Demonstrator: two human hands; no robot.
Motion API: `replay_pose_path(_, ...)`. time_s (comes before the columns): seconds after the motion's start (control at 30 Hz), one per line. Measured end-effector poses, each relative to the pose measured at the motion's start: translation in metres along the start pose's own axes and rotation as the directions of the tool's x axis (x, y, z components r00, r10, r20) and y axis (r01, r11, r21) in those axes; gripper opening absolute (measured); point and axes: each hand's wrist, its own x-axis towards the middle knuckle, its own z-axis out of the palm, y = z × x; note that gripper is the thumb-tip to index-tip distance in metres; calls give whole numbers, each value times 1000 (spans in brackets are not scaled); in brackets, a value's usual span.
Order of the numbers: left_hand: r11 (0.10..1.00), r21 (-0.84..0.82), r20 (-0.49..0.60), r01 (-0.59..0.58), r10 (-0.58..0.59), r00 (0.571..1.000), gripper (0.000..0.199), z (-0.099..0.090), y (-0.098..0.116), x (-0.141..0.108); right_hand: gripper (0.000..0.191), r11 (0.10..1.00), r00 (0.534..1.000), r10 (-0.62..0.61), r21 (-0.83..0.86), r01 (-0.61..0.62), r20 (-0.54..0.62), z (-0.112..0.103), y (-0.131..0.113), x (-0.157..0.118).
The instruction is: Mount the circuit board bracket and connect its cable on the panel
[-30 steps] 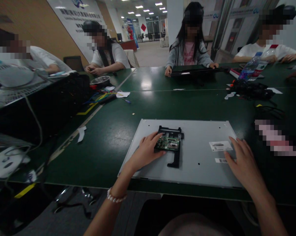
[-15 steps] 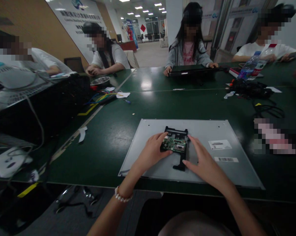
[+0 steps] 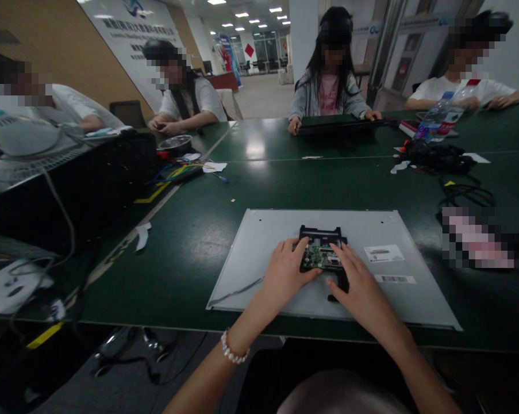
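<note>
A black bracket (image 3: 343,280) carrying a green circuit board (image 3: 317,257) lies on a flat grey metal panel (image 3: 250,247). My left hand (image 3: 283,276) holds the board and bracket at their left side, thumb at the near edge and fingers at the top left. On the right side, my right hand (image 3: 362,284) rests with its fingers spread, fingertips touching the board and bracket, thumb by the bracket's lower arm. A thin grey cable (image 3: 237,292) runs across the panel's left part towards my left wrist. Two white labels (image 3: 384,253) are stuck on the panel's right part.
The panel lies on a green table (image 3: 177,247). A pink item (image 3: 479,238), blurred out, is at the right, near black cables (image 3: 470,195) and bottles (image 3: 434,118). Wires and a round metal dish (image 3: 176,144) sit back left. Several people sit around the table.
Both hands and the bracket with its board have shifted right across the panel. The right fingers have come in over the board's right edge. More of the grey cable shows at the left.
</note>
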Motion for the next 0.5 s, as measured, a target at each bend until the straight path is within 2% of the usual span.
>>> replay_pose_path(0.2,1000,30,-17,6,-5,1000,67,7,8,-4,64,1000,997,9,-13,-10,-80,0,4,-7)
replay_pose_path(0.5,999,-34,-4,-30,30,1000,69,11,-1,-6,59,999,994,2,-51,-8,-111,7,0,-11)
